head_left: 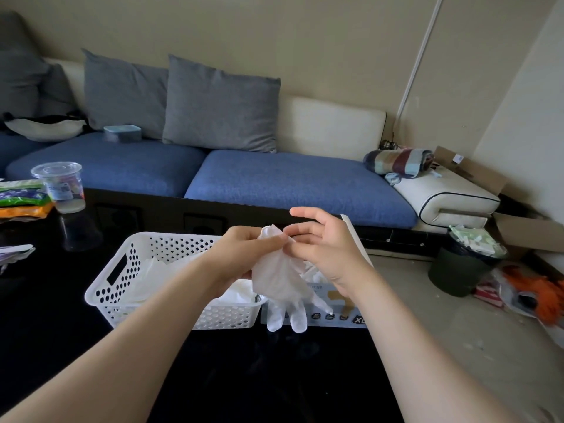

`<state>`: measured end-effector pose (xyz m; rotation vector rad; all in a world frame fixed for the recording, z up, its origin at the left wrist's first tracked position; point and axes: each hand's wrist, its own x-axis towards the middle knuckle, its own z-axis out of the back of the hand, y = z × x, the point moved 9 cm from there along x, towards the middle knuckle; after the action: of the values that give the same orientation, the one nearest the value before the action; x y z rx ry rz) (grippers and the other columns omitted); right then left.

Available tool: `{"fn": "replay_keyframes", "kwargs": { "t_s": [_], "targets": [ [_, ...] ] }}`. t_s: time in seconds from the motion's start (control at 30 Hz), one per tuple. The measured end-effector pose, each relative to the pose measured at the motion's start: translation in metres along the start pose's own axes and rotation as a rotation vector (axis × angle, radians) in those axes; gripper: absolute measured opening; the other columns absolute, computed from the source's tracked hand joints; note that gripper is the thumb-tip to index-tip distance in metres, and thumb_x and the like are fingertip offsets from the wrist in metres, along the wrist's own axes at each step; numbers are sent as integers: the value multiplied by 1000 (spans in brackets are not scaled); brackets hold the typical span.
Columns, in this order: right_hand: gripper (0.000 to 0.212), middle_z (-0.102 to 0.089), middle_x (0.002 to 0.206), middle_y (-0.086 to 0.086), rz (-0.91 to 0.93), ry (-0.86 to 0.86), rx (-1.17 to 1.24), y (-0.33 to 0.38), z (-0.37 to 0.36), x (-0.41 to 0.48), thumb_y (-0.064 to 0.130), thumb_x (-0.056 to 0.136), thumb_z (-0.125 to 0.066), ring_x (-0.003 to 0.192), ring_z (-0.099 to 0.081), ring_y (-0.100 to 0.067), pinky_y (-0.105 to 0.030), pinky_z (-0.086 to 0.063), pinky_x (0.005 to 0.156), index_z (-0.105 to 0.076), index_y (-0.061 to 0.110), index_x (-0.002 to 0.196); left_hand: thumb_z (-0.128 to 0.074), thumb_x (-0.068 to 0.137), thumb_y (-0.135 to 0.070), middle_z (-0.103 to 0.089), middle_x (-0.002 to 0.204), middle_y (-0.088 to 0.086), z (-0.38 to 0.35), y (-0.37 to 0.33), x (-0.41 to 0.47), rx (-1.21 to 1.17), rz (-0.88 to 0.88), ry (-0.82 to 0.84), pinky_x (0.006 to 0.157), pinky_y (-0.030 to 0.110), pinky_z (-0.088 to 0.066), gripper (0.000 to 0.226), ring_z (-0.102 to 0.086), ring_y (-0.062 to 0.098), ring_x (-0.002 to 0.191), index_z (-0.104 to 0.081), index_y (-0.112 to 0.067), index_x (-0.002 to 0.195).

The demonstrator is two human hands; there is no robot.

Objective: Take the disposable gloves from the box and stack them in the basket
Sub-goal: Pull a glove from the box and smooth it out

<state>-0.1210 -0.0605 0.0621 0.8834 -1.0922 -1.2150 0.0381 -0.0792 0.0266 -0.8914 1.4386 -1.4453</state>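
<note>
**Holding one glove over the basket and box**

I count two hands at work in the middle of the frame, both on a single white glove (279, 282). My left hand (241, 251) has its fingers curled round the cuff end, gripping it. My right hand (323, 248) pinches the same cuff edge between thumb and a fingertip, with its other fingers spread loose. The glove hangs fingers down, in front of where the one white basket (122, 288) and the one glove box (338, 315) sit just beside each other on the black table (274, 377).

The basket, left of centre, holds a loose pile of gloves (146, 276); I cannot count them. The box, right of centre, is open, with more white gloves showing at its top behind my right wrist, again too bunched to count.

One clear plastic cup (61, 186) stands at the left edge. Two grey cushions (219, 108) lean on the blue sofa (290, 181) in the upper middle. One dark bin (457, 270) stands on the floor at right.
</note>
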Motion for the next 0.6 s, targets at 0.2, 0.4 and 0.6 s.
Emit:
{"fn": "replay_keyframes", "kwargs": {
  "t_s": [0.2,0.4,0.6],
  "targets": [
    [48,-79,103,0,-128,84,-168,-15,-4,-2,0,85,-75,94,-77,-15,-33,-65,76,-74,33,120,-79,92,-43,-77,96,13,28,-15,0,76,-147,-227,73,33,-58,33,-72,19,82,-78,-11,96],
    [31,-75,77,0,-138,62,-186,-13,0,-1,-2,89,-55,79,-71,-17,-29,-60,74,-76,16,76,-84,84,-49,-76,99,18,28,-20,-4,31,-173,-179,74,36,-57,50,-71,20,79,-75,-2,101],
    [28,-41,55,3,-174,-24,-26,-9,11,-3,-2,79,-43,52,-37,-12,-30,-27,58,-48,14,57,-73,94,-46,-73,91,8,22,-18,-4,-126,-128,-101,63,29,-57,52,-70,19,78,-71,3,110]
  ]
}}
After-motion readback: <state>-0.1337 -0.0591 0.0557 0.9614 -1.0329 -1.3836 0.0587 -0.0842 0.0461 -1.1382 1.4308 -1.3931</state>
